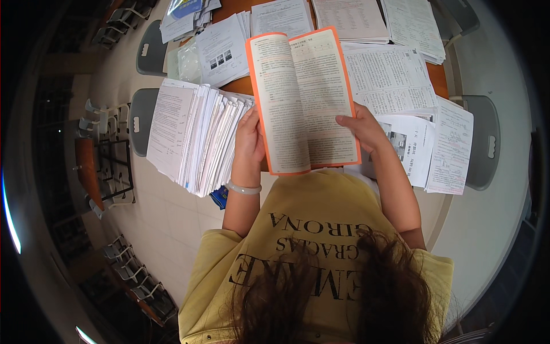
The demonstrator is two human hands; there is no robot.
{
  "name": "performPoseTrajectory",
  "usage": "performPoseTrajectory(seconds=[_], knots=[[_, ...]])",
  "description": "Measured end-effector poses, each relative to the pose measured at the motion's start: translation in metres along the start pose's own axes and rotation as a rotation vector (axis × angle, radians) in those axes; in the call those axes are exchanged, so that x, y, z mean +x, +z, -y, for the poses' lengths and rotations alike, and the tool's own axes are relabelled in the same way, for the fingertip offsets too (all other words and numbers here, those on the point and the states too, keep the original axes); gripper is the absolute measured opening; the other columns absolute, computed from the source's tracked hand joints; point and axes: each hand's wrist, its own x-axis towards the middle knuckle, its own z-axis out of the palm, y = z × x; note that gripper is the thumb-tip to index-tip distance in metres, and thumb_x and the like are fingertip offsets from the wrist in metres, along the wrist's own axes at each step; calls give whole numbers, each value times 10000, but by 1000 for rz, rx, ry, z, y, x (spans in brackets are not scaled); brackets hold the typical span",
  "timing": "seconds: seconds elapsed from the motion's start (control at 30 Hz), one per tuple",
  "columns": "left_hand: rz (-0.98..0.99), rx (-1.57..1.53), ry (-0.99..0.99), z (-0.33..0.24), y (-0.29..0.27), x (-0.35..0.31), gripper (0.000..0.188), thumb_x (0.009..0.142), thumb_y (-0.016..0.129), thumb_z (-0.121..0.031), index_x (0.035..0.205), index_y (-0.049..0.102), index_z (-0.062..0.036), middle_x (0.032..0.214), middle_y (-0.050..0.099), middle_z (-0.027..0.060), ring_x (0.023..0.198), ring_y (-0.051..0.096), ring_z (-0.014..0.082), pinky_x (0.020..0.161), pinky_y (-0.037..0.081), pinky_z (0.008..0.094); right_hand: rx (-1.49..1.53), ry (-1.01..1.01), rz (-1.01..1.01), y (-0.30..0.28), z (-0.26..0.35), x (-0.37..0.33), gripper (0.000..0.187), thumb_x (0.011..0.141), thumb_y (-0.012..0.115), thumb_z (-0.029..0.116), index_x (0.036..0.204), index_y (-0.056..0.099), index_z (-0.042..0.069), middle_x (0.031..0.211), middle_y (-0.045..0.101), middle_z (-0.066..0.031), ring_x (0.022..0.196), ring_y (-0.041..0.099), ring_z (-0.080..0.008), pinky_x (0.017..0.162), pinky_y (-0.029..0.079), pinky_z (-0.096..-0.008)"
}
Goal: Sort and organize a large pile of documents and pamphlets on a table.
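An open book (326,103) with orange cover edges is held up in front of me, its printed pages facing me. My left hand (250,136) grips its left edge, the fingers mostly behind the cover; a pale bangle circles that wrist. On the other side, my right hand (364,129) clasps the right edge, its thumb lying on the page and the other fingers hidden behind. Just left of my left hand leans a thick stack of papers (197,137). Printed sheets (387,80) lie beside my right hand, with more papers (450,146) at the table's right edge.
The brown table (438,80) is largely covered by paper piles, including a stack (350,20) at the far side. A clear plastic sleeve (188,62) lies far left. Grey chairs stand at the left (144,121) and right (482,143). More tables and chairs (109,155) are farther left.
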Motion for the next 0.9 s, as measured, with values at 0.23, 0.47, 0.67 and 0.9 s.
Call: performPoseTrajectory(seconds=[0.23, 0.47, 0.67, 0.9], knots=[[-67, 30, 1, -17, 8, -2, 284, 938, 457, -150, 1102, 540, 67, 979, 637, 127, 853, 633, 166, 750, 530, 274, 165, 51, -6, -6, -11, 2, 414, 841, 511, -18, 1249, 450, -52, 1156, 577, -154, 1034, 578, -202, 902, 461, -305], [132, 53, -145, 2, 25, 0, 221, 926, 490, -155, 999, 575, 36, 914, 656, 99, 774, 632, 114, 686, 521, 228, 203, 39, 40, 16, -12, 3, 353, 855, 526, -16, 1207, 506, -25, 1096, 606, -135, 939, 608, -159, 810, 507, -277], [123, 24, -61, -16, 12, 1, 260, 935, 464, -159, 1039, 560, 59, 953, 644, 142, 814, 640, 166, 709, 533, 256, 256, 89, -45, 2, -17, 0, 303, 862, 528, -15, 1164, 537, -23, 999, 637, -120, 829, 637, -147, 690, 547, -261], [86, -450, -171, -18, 6, -8, 291, 923, 420, -137, 1075, 537, 82, 1007, 635, 167, 886, 638, 218, 768, 538, 317, 331, 63, -35, -7, -24, -2, 287, 867, 507, -27, 1152, 539, -34, 996, 638, -137, 808, 647, -158, 680, 554, -260]])
